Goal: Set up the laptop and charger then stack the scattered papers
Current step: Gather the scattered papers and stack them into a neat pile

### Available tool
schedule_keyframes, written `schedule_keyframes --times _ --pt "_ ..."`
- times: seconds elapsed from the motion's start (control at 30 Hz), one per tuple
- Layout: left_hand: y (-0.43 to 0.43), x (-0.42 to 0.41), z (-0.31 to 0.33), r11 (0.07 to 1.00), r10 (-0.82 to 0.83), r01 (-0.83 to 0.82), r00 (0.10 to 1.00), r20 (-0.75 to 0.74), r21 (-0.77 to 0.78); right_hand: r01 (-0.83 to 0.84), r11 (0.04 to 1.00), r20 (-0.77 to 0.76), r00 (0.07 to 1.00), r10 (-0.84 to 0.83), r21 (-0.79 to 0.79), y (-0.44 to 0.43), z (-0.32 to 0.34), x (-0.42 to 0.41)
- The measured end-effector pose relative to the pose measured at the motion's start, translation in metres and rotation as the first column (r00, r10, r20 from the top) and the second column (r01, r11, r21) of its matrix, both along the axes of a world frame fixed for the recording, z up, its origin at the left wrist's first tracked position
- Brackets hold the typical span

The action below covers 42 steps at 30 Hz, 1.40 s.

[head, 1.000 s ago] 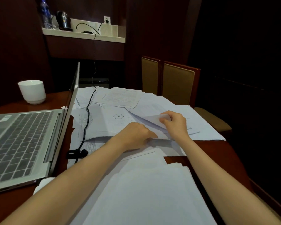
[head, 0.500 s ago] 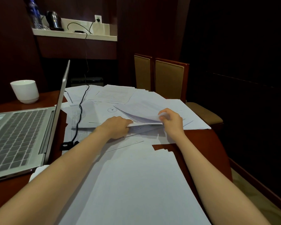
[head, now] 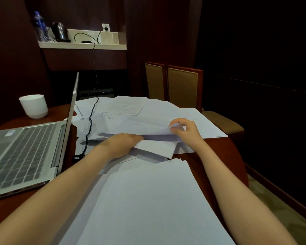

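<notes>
Head view: near the table's (head: 219,151) right edge, right hand (head: 185,131) pinches a lifted sheet (head: 159,134), left hand (head: 121,144) grips papers (head: 155,149) beneath; should gather both squarely, avoiding the cable (head: 90,121).

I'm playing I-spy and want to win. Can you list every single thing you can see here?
laptop: one, silver, open, left of table.
charger cable: one, black, from wall socket over papers, ending beside laptop.
scattered papers: many, white, mid-table.
paper pile: one, white, nearest edge.
cup: one, white, far left.
table: one, red-brown.
chairs: two, tan, behind table.
shelf: one, white, on wall.
kettle: one, dark, on shelf.
bottle: one, blue-labelled, on shelf.
left grip: one bare hand, holding scattered papers.
right grip: one bare hand, pinching a sheet corner.
</notes>
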<state>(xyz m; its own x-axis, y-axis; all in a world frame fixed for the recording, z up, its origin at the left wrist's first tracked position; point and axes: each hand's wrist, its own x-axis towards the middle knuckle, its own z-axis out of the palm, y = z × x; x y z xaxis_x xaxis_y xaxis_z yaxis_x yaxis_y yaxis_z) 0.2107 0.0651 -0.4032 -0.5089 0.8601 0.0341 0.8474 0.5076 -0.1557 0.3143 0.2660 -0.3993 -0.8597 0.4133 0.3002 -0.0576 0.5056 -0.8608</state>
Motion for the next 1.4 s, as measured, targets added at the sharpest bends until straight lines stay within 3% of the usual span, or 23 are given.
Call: schedule_keyframes --times 0.1,0.17,0.3,0.37,0.5,0.57,0.63,0.73,0.83,1.0,1.1,1.17,1.23,1.3,1.4 --pt "-0.007 0.005 -0.004 1.000 -0.015 0.015 1.000 0.025 -0.006 0.035 0.993 0.098 0.995 -0.024 -0.112 -0.002 0.001 0.002" --pt "-0.010 0.007 -0.004 0.999 -0.035 0.036 0.999 -0.023 0.022 0.156 0.976 0.174 0.976 -0.129 -0.151 -0.005 0.005 0.004" --pt "-0.010 0.014 -0.005 0.955 -0.175 0.245 0.922 -0.345 0.170 0.224 0.960 0.206 0.960 -0.188 -0.169 -0.007 0.002 0.016" --pt "-0.007 0.013 -0.007 0.948 -0.142 0.243 0.901 -0.411 0.205 0.208 0.956 0.205 0.965 -0.165 -0.208 -0.008 -0.002 0.022" --pt "0.005 0.018 -0.005 0.954 -0.083 0.159 0.954 -0.288 0.253 0.320 0.908 0.264 0.932 -0.249 -0.272 -0.003 -0.003 0.021" --pt "0.011 0.020 -0.004 0.963 -0.054 0.110 0.973 -0.225 0.244 0.372 0.842 0.242 0.924 -0.296 -0.391 0.001 -0.005 0.019" --pt "0.016 0.020 -0.005 0.976 -0.019 0.065 0.976 -0.218 0.207 0.323 0.788 0.212 0.946 -0.246 -0.525 0.002 -0.004 0.021" --pt "0.021 0.014 -0.009 0.987 0.023 0.017 0.969 -0.244 0.160 0.185 0.793 0.157 0.981 -0.114 -0.581 -0.002 -0.002 0.023" --pt "0.024 0.013 -0.014 0.987 0.064 -0.031 0.974 -0.216 0.156 0.274 0.781 0.146 0.962 -0.233 -0.561 0.001 -0.003 0.020" --pt "0.017 0.016 -0.005 0.895 0.047 -0.030 0.998 -0.028 0.444 0.435 0.590 0.192 0.883 -0.429 -0.681 0.022 -0.011 0.018" --pt "0.014 0.020 0.006 0.772 0.002 -0.054 0.997 0.082 0.633 0.382 0.700 0.162 0.918 -0.361 -0.603 0.018 -0.015 0.016" --pt "0.014 0.022 0.014 0.735 -0.019 -0.040 0.997 0.080 0.677 0.278 0.743 0.121 0.958 -0.260 -0.609 0.010 -0.012 0.016" --pt "0.016 0.026 0.020 0.762 -0.029 -0.011 0.998 0.051 0.648 0.180 0.644 0.089 0.981 -0.172 -0.743 0.003 -0.005 0.020" --pt "0.017 0.032 0.023 0.795 -0.051 0.059 0.998 -0.031 0.603 0.031 0.460 0.014 0.999 -0.041 -0.887 0.003 -0.001 0.025" --pt "0.019 0.038 0.015 0.855 -0.152 0.203 0.978 -0.144 0.476 -0.136 0.314 -0.118 0.990 0.075 -0.940 0.013 0.002 0.035"
